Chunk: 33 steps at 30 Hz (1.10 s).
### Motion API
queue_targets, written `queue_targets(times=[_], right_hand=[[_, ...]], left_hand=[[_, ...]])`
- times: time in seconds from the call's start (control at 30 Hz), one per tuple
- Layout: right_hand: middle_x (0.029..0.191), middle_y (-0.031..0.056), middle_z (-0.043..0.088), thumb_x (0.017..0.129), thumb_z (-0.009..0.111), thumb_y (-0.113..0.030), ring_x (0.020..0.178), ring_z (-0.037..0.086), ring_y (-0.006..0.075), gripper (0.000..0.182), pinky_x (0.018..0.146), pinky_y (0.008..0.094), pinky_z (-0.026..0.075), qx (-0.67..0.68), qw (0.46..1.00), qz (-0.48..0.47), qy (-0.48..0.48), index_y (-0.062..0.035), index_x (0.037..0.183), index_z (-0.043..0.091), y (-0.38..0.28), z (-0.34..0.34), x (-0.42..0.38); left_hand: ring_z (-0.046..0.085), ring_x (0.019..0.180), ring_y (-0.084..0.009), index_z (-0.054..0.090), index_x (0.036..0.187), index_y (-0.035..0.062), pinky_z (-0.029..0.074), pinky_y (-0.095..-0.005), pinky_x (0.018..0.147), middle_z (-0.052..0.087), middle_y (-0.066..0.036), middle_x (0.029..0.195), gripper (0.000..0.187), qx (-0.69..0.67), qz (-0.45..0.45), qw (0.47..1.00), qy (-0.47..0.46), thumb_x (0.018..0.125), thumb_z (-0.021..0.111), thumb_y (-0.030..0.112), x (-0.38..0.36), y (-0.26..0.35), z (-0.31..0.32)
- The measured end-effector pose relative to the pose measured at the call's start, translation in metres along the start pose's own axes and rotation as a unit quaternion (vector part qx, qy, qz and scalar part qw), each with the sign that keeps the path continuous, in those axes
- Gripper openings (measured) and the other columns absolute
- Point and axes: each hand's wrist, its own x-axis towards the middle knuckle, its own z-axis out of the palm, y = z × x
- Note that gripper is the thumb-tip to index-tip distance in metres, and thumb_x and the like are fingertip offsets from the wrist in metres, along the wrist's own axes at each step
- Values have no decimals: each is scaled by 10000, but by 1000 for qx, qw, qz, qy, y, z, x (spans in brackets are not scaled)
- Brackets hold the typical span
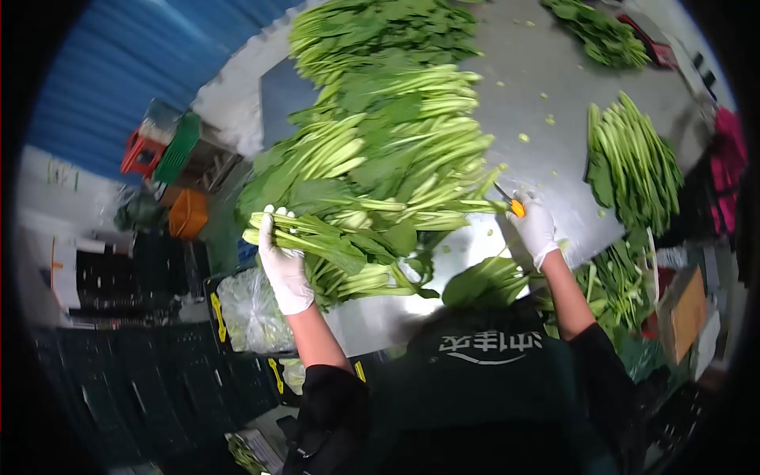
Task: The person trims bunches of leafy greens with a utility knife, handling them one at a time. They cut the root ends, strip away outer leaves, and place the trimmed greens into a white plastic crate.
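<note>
A: Left hand (283,265), white glove, fingers clenched around a bundle of leafy stalks (317,236) at the near-left edge of the big pile of greens (388,150) on the steel table (546,71).

B: Right hand (535,226)?

A: Gloved too, fingers closed on a small orange-handled knife (514,206), blade toward the pile's cut stem ends, right of it.

B: Other stuff?

A: Separate bunch of greens (633,162) farther right, another heap (602,32) at the far right. Orange basket (188,214) off the table, left.
</note>
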Motion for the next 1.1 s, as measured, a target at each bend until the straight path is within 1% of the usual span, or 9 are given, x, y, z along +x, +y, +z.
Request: queue_targets(times=[0.2,0.47,0.7,0.8,0.87,0.93,1.0,1.07,1.1], right_hand=[[917,205,629,776,632,-218,854,609,357,261,771,412,483,120,960,-54,-247,-46,973,642,-78,48,25],[929,143,605,775,652,-201,819,620,322,248,729,405,495,24,971,-133,-199,-89,996,634,-117,95,20],[962,134,614,777,665,-252,838,622,312,301,713,399,498,-10,952,-175,-252,-111,1040,626,-148,117,44],[804,131,657,803,673,-208,684,625,245,188,602,338,485,209,958,-148,-133,-44,891,650,-143,112,41],[747,76,648,833,657,-181,545,563,119,174,491,235,430,470,792,170,-350,-18,892,644,-145,76,47],[726,52,636,865,622,-164,499,503,53,165,458,169,389,610,680,222,-341,-1,884,631,-146,40,48],[735,53,642,870,616,-178,505,507,51,182,459,169,391,593,678,229,-370,3,890,631,-135,21,48],[712,31,632,865,628,-185,504,505,49,179,462,178,394,578,692,238,-361,-7,856,630,-130,-3,39],[691,21,610,860,637,-190,509,498,43,161,464,177,385,555,715,213,-369,-32,835,616,-123,-9,36]], left_hand=[[585,864,-205,588,1077,78,492,-354,783,621,-77,962,249,-84,23,994,61,857,649,176,-7,28,-57],[596,879,-197,591,1025,84,494,-357,809,630,-73,956,212,-77,59,981,168,845,665,167,-26,36,-114],[609,853,-235,588,944,31,500,-392,838,624,-91,845,167,-77,1,996,46,859,650,161,-43,15,-86],[575,747,-207,543,1013,16,510,-351,759,563,-75,805,238,-32,18,998,47,813,667,51,-50,3,-71],[561,701,-144,557,1014,28,484,-277,682,555,-46,809,287,122,61,989,58,754,667,-21,-59,0,-47],[539,688,-95,607,927,23,460,-235,657,581,-35,796,234,359,86,928,40,721,717,5,-74,-4,-17],[584,699,-110,645,858,40,479,-246,654,635,-21,793,192,467,116,875,-50,690,738,45,-78,-28,-9],[632,747,-211,655,889,86,510,-298,677,665,-61,891,298,621,330,688,-178,606,741,43,-89,-48,17],[631,758,-236,660,885,102,514,-314,651,665,-76,928,320,601,359,681,-216,578,732,50,-95,-57,31]])
